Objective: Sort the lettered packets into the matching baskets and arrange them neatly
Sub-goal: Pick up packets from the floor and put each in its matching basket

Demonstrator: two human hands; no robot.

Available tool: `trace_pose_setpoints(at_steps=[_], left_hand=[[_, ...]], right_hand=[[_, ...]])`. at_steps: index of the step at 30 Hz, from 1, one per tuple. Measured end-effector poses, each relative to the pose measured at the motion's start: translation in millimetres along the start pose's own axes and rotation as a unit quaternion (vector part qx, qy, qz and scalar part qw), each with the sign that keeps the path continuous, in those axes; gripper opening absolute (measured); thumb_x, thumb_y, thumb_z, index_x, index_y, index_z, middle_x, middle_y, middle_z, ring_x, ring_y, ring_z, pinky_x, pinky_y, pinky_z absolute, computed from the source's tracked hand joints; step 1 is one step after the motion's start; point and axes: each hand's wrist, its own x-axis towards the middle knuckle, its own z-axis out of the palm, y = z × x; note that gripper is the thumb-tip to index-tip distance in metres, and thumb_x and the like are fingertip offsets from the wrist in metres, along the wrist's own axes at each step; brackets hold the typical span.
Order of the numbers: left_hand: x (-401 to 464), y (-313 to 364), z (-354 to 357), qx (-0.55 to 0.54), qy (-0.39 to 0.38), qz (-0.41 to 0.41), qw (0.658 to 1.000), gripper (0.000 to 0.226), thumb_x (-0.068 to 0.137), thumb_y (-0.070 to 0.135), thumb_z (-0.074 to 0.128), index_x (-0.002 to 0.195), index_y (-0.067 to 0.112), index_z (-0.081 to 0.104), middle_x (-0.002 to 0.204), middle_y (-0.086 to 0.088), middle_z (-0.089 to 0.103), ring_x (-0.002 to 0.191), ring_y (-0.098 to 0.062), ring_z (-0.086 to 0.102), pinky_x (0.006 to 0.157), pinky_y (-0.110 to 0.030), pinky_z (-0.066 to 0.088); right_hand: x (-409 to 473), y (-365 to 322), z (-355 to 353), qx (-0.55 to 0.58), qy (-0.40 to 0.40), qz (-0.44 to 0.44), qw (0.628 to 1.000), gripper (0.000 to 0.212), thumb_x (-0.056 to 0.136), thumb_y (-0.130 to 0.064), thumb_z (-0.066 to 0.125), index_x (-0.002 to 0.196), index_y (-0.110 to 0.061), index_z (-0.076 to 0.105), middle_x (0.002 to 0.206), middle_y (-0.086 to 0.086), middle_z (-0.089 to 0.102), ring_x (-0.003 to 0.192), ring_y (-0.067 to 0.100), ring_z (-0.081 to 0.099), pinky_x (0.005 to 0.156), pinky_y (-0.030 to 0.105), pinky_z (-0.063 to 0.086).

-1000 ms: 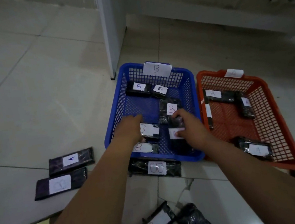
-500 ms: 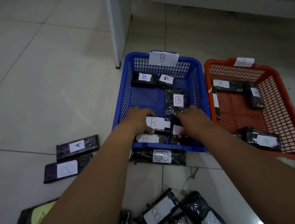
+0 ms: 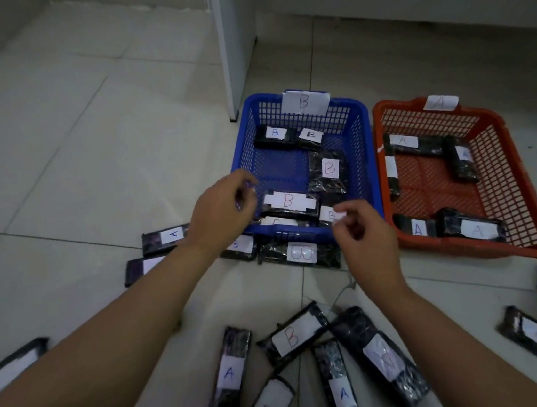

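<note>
Hovering empty: left hand [image 3: 218,217], right hand [image 3: 362,243], over blue basket [image 3: 247,145].

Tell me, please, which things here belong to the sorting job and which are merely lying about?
Part of the job:
blue basket
red basket
packets on the floor
left hand
right hand

Just there:
white post
floor tiles

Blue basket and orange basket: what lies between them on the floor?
In the head view, nothing: only a narrow strip of bare tile separates the blue basket from the orange basket. They stand side by side, close but apart.
</note>
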Motion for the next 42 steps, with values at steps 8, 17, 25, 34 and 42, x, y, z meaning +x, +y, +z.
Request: trace_pose_setpoints(at_steps=[8, 17, 25, 34, 42], left_hand=[[-53.7, -50.9, -25.6, 0.143, -0.027, -0.038, 0.989, 0.041, 0.082, 0.046, 0.056, 0.099, 0.008, 0.055, 0.089, 0.004, 0.047, 0.078, -0.015, 0.047, 0.070, -0.032, 0.043], [-63.2, -69.1, 11.3, 0.167, -0.190, -0.152, 0.956, 0.079, 0.068, 0.044, 0.078, 0.135, 0.025, 0.041, 0.139, -0.001, 0.047, 0.135, -0.023, 0.023, 0.100, -0.038, 0.023], [-66.6, -80.0, 10.1, 0.141, -0.155, -0.122, 0.970, 0.053, 0.056, 0.051, 0.076, 0.096, 0.024, 0.054, 0.095, 0.004, 0.055, 0.100, -0.023, 0.048, 0.074, -0.032, 0.035], [-80.8, -48.9, -48.7, -0.220, -0.206, -0.307, 0.903, 0.047, 0.067, 0.011, 0.082, 0.106, 0.019, 0.057, 0.099, 0.001, 0.068, 0.095, -0.014, 0.064, 0.079, -0.021, 0.054], [-68.1, -32.1, -66.2, -0.524, -0.269, -0.385, 0.711, 0.084, 0.043, 0.019, 0.095, 0.119, 0.020, 0.061, 0.119, -0.013, 0.065, 0.108, -0.029, 0.063, 0.090, -0.046, 0.052]], right_hand=[[-55.3, 34.2, 30.9, -0.013, 0.070, 0.126, 0.989, 0.014, 0.082, -0.006, 0.058, 0.084, -0.020, 0.059, 0.070, -0.004, 0.059, 0.062, 0.013, 0.054, 0.063, 0.030, 0.044], [-49.2, 72.5, 30.3, -0.167, -0.013, 0.104, 0.980, 0.036, 0.080, -0.011, 0.066, 0.115, -0.009, 0.058, 0.117, 0.009, 0.055, 0.112, 0.025, 0.045, 0.094, 0.032, 0.037], [-35.9, 81.7, 45.4, -0.105, 0.006, 0.111, 0.988, 0.049, 0.075, -0.007, 0.072, 0.119, -0.006, 0.049, 0.120, 0.011, 0.053, 0.112, 0.024, 0.048, 0.091, 0.027, 0.037], [-39.2, 87.4, 49.2, -0.313, -0.063, 0.074, 0.945, 0.056, 0.071, -0.028, 0.077, 0.121, -0.012, 0.058, 0.116, 0.014, 0.048, 0.107, 0.032, 0.042, 0.089, 0.038, 0.037], [-41.3, 45.7, 14.5, 0.076, -0.062, 0.166, 0.981, 0.040, 0.070, 0.008, 0.071, 0.097, -0.014, 0.052, 0.093, 0.002, 0.059, 0.085, 0.017, 0.056, 0.070, 0.017, 0.044]])
